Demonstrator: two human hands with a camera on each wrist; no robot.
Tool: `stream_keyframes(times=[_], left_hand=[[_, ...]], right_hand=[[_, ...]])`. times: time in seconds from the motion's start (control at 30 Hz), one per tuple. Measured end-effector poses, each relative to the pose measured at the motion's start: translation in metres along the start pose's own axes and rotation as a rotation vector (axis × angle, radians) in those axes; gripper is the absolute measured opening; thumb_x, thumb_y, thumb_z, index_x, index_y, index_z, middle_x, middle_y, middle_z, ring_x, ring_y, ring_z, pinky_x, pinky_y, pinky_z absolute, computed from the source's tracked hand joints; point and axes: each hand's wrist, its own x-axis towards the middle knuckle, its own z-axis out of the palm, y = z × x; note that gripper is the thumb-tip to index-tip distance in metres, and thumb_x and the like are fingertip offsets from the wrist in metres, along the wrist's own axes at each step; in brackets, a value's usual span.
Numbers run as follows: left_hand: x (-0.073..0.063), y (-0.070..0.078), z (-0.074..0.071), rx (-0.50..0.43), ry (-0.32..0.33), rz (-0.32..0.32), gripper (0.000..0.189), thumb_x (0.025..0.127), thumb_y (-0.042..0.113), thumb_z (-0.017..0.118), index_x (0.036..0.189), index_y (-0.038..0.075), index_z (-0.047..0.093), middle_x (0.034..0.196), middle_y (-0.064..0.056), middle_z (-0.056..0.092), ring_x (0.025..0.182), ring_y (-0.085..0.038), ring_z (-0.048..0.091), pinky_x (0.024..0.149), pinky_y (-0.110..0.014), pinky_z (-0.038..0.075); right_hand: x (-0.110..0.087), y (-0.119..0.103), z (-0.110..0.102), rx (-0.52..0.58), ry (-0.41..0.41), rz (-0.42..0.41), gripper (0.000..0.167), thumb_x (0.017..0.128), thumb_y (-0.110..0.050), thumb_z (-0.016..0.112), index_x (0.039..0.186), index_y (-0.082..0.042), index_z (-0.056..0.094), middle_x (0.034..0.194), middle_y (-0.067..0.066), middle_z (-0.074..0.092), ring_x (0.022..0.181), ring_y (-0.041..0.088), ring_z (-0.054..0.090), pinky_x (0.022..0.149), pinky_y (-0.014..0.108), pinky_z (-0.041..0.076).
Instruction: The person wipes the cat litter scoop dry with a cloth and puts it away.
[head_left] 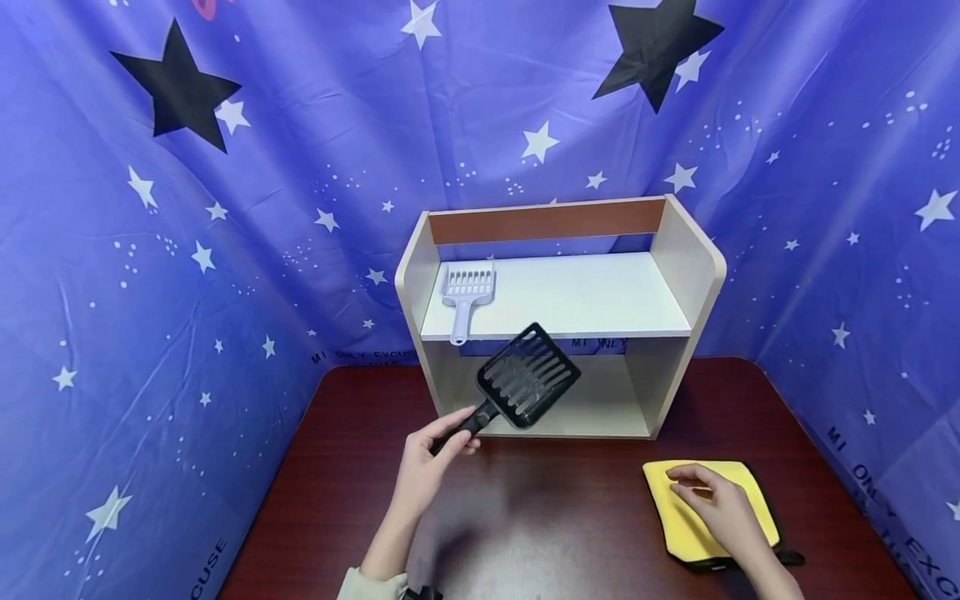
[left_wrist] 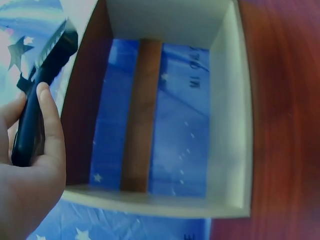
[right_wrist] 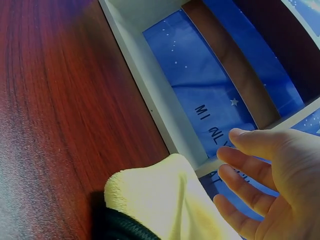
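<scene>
My left hand [head_left: 426, 467] grips the handle of a black slotted litter scoop [head_left: 528, 375], thumb and fingers wrapped round it. The scoop is raised in front of the shelf, its slotted head tilted up to the right. The left wrist view shows the scoop's handle [left_wrist: 29, 125] between thumb and fingers, its head seen edge-on. A pale grey-lilac litter scoop [head_left: 468, 292] lies on the upper board at the left, handle toward me. My right hand [head_left: 716, 508], fingers loosely bent and holding nothing, hovers over a yellow cloth [head_left: 697, 537] with dark edging.
A two-level wooden shelf [head_left: 570, 292] stands at the back of the dark red table [head_left: 525, 508]. Its side panels rise above the white upper board. Blue star-printed fabric [head_left: 315, 167] hangs behind and along both sides of the table.
</scene>
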Motion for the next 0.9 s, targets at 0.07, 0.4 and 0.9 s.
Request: stream_keyframes(times=[0.07, 0.4, 0.9], left_hand=[[0.007, 0.005, 0.006, -0.020, 0.022, 0.004, 0.035, 0.098, 0.005, 0.059, 0.130, -0.010, 0.059, 0.111, -0.037, 0.065, 0.085, -0.007, 0.072, 0.079, -0.028, 0.062], [0.047, 0.033, 0.044, -0.258, 0.065, -0.097, 0.041, 0.104, 0.008, 0.049, 0.143, -0.005, 0.048, 0.142, -0.032, 0.051, 0.103, -0.009, 0.071, 0.093, -0.024, 0.057], [0.093, 0.046, 0.092, -0.552, 0.134, -0.218, 0.049, 0.106, 0.004, 0.037, 0.154, -0.004, 0.027, 0.159, -0.023, 0.032, 0.141, -0.033, 0.045, 0.106, -0.027, 0.048]], right_hand=[[-0.001, -0.001, 0.001, 0.002, -0.002, 0.003, 0.015, 0.084, -0.003, 0.076, 0.096, -0.010, 0.073, 0.089, 0.005, 0.076, 0.081, -0.014, 0.059, 0.070, 0.006, 0.051], [-0.005, -0.003, 0.006, -0.003, -0.002, 0.004, 0.016, 0.083, -0.003, 0.076, 0.096, -0.011, 0.073, 0.089, 0.004, 0.075, 0.081, -0.012, 0.060, 0.068, 0.011, 0.054], [-0.014, -0.003, 0.013, 0.053, -0.011, 0.014, 0.015, 0.083, 0.000, 0.075, 0.096, -0.009, 0.073, 0.089, 0.003, 0.075, 0.081, -0.011, 0.061, 0.067, 0.007, 0.052]])
